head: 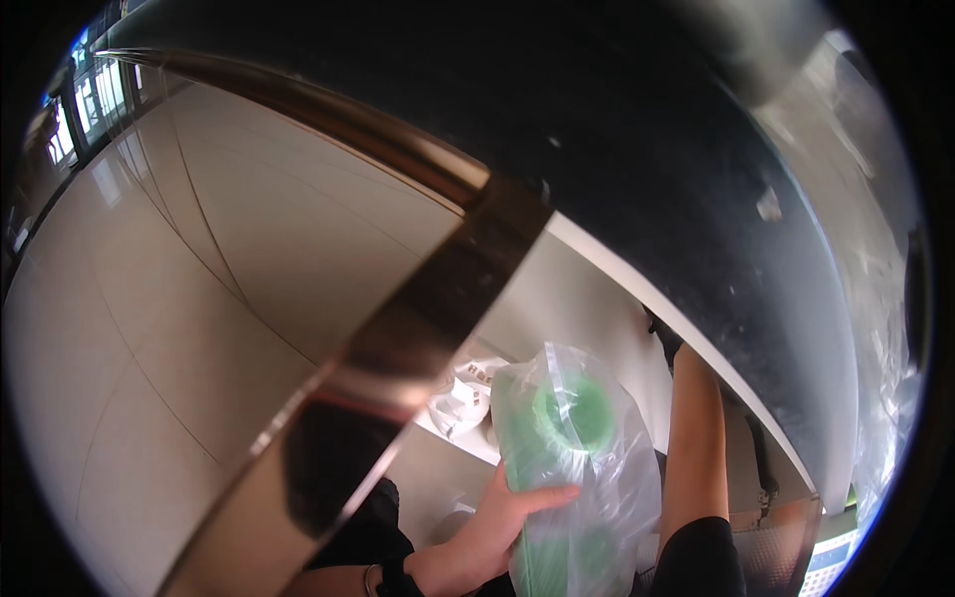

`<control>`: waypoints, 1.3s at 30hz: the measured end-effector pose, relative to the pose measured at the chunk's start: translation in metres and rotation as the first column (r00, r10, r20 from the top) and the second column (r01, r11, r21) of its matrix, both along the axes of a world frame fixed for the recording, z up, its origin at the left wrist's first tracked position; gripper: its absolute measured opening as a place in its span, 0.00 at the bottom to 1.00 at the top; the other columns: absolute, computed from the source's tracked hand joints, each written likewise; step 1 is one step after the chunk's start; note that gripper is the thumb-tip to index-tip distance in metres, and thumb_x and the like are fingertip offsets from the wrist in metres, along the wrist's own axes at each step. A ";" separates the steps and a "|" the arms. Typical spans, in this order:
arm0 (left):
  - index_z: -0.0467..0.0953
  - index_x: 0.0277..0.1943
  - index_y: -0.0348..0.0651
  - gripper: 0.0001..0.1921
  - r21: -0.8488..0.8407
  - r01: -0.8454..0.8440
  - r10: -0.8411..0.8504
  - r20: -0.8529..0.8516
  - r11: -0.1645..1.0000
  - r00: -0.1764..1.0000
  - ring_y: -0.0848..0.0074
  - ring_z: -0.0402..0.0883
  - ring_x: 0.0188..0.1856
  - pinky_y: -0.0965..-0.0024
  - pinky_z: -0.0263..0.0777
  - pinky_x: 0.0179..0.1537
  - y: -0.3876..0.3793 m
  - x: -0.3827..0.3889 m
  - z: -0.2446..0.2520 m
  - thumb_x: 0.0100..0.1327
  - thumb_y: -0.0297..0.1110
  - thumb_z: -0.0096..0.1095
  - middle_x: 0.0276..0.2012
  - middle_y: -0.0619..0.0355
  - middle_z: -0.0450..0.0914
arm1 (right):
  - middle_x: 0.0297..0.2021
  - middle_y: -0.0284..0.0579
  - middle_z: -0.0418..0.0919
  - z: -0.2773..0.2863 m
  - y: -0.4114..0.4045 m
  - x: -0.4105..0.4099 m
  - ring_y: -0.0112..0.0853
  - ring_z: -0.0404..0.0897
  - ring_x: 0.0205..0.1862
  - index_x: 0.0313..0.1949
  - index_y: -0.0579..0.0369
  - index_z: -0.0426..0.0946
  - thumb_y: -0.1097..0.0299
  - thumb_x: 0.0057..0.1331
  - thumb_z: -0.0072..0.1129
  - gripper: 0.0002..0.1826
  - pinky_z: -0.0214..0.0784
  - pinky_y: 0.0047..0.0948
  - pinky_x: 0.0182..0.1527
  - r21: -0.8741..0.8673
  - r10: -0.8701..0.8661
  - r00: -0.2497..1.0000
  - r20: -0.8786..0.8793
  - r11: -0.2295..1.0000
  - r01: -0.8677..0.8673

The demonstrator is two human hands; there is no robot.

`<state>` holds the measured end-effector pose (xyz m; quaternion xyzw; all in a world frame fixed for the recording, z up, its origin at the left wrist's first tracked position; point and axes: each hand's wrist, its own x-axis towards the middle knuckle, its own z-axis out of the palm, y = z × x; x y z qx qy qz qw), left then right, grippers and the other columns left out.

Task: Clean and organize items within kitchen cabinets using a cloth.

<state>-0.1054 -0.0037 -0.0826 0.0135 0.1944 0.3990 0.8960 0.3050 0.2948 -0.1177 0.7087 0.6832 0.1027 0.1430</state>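
Observation:
My left hand (485,533), with a band and a bracelet at its wrist, grips a clear plastic bag (627,477) near the bottom centre. The thumb lies across the bag's front. Inside it show pale green things, one with a round green end (578,414); the plastic blurs what they are. To the right of the bag my right forearm (695,440) reaches upward beneath the edge of a black tabletop (597,112). That tabletop hides my right hand, so what it touches cannot be seen.
A shiny bronze-coloured strip (448,276) crosses the view diagonally, left of the bag. White printed wrappers (462,407) lie on a white shelf behind the bag. Pale floor tiles (246,224) spread at left. Crumpled clear plastic (888,418) hangs over the right edge.

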 end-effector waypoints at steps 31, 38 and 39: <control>0.51 0.64 0.40 0.38 -0.044 -0.009 0.007 -0.056 0.999 0.998 0.63 0.75 0.54 0.55 0.76 0.51 -0.008 0.001 -0.001 0.54 0.20 0.67 0.54 0.49 0.68 | 0.70 0.48 0.53 0.054 -0.057 -0.105 0.44 0.59 0.69 0.67 0.36 0.60 0.83 0.56 0.50 0.40 0.52 0.35 0.69 -0.224 0.240 0.968 -0.068 0.942 -0.250; 0.52 0.63 0.41 0.37 -0.042 -0.015 0.013 -0.040 0.999 0.999 0.63 0.75 0.53 0.55 0.76 0.50 -0.022 0.004 0.002 0.55 0.20 0.66 0.53 0.49 0.69 | 0.70 0.52 0.52 -0.006 -0.001 -0.038 0.45 0.58 0.69 0.67 0.39 0.60 0.84 0.55 0.48 0.40 0.53 0.35 0.68 0.084 0.015 1.000 -0.026 0.996 -0.012; 0.53 0.63 0.41 0.36 -0.040 -0.039 0.038 -0.019 0.998 0.999 0.63 0.75 0.53 0.56 0.76 0.50 -0.023 0.005 0.002 0.55 0.20 0.66 0.52 0.49 0.70 | 0.70 0.53 0.51 -0.003 -0.009 -0.036 0.46 0.58 0.69 0.67 0.39 0.60 0.84 0.55 0.48 0.40 0.53 0.35 0.68 0.079 0.002 0.999 -0.040 0.997 0.002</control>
